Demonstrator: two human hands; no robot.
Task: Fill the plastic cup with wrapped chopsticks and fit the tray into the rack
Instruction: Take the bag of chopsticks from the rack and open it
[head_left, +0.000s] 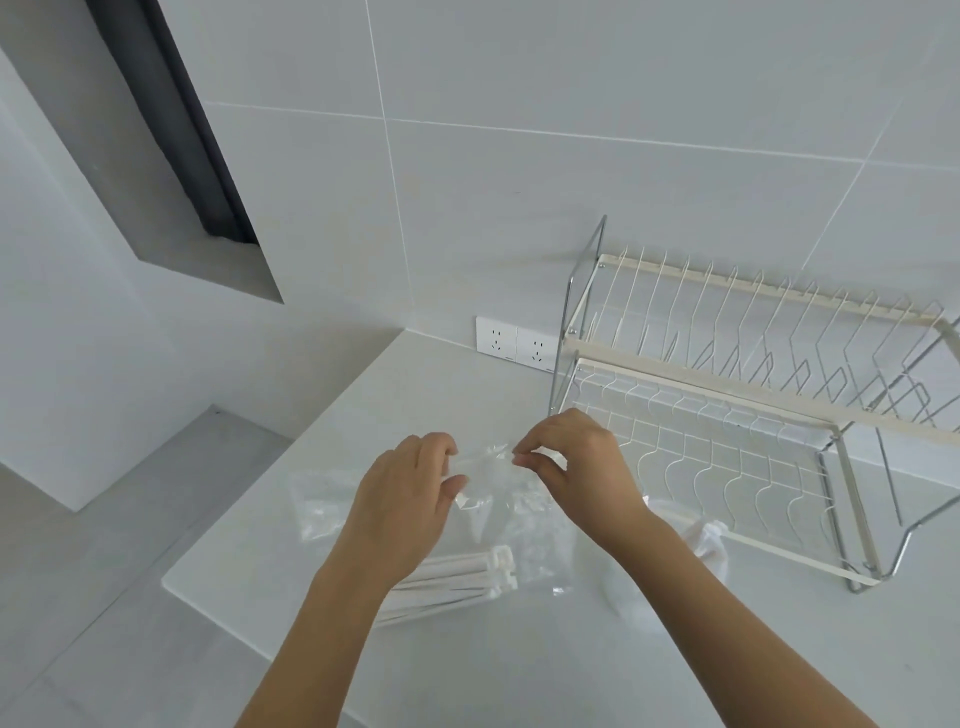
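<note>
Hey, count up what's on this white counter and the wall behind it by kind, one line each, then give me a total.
Two-tier metal wire dish rack: 1
Clear plastic bag, pinched by left hand and right hand: 1
Bundle of white paper-wrapped chopsticks, exact number unclear: 1
White wall sockets: 2
Translucent plastic item behind the right forearm, unclear: 1
Total: 6

The rack (727, 415) runs off the right edge; the right forearm hides most of the plastic cup (711, 545).

Grey tiled wall (571, 78), double socket (517, 344), pale countertop (405, 379)
</note>
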